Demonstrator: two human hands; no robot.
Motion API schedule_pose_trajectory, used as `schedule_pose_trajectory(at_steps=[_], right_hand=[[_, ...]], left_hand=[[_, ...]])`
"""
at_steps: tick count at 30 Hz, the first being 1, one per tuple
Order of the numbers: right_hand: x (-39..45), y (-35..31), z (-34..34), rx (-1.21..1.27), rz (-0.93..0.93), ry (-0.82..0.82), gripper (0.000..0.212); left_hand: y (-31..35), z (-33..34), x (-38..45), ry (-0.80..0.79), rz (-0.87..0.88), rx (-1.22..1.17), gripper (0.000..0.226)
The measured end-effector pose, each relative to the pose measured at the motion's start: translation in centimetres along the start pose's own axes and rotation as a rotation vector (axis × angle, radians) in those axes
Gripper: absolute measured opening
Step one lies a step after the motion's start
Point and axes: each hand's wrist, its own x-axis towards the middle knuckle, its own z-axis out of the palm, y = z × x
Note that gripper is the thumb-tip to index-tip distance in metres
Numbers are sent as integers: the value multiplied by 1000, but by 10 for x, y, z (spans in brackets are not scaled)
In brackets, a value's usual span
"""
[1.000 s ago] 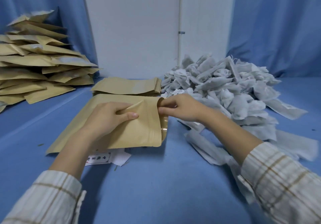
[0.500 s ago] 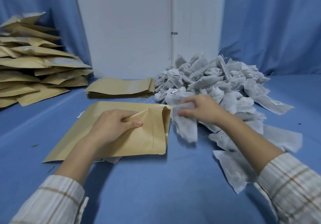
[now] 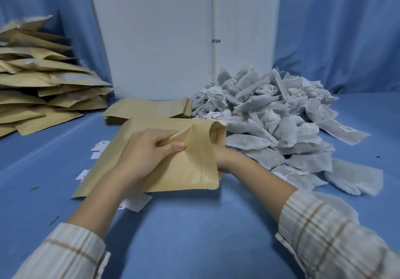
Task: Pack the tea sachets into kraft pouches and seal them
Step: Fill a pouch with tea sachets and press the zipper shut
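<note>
The blue table [image 3: 194,224] is taken up, at two o'clock, by a large heap of tea sachets [image 3: 270,114]: white, soft fibre packets with small paper tags, judged very light and limp, easily snagged on one another by their strings, so each is best taken flat across its body rather than by a tag. At ten o'clock a loose pile of filled kraft pouches [image 3: 43,88] is seen, bulging slightly; whether their seals are pressed cannot be told. At twelve o'clock, just behind the work, a neat stack of flat empty pouches [image 3: 149,109] is laid. In the centre the open kraft pouch [image 3: 173,166] lies flat with its mouth toward three o'clock, beside the heap; the paper is judged stiff enough to hold a crease yet thin enough to buckle, and slippery on the cloth. Its upper wall is pinched and lifted near the zip strip by the left hand [image 3: 149,148], thumb and fingers curled on a fold of paper. The right hand [image 3: 223,159] is pushed into the mouth up to the wrist; its fingers are hidden, so what is held inside cannot be told. A few small paper labels [image 3: 134,203] are partly covered by the pouch.
</note>
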Motion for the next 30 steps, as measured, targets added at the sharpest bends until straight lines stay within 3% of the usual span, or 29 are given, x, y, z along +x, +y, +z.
schedule_pose_trajectory(at_steps=[4,8,10,14,18,21,23,26,30], right_hand=[[-8,-6,-13,-346,-208,45,17],[-28,1,-38,-333,-311,104,15],[-43,9,-56,-452,-260,84,7],[-69,25,-79,-822,-29,45,28],[-82,34,-82,-1211,154,95,44],[-87,36,-78,-1387,203,172,34],[-87,37,-73,-1409,153,246,18],[-87,35,-73,-1336,53,372,18],[-89,31,-80,-986,-198,690,23]], left_hand=[[6,-5,-1,-22,26,50,13],[10,-12,-9,-27,59,108,10],[15,-12,-14,-63,63,118,5],[32,-3,-18,7,157,201,33],[58,8,-9,-31,185,382,40],[68,18,-7,-62,192,526,46],[68,24,-9,-73,177,526,48],[60,28,-11,-60,110,431,50],[45,27,-14,-49,-8,282,43]])
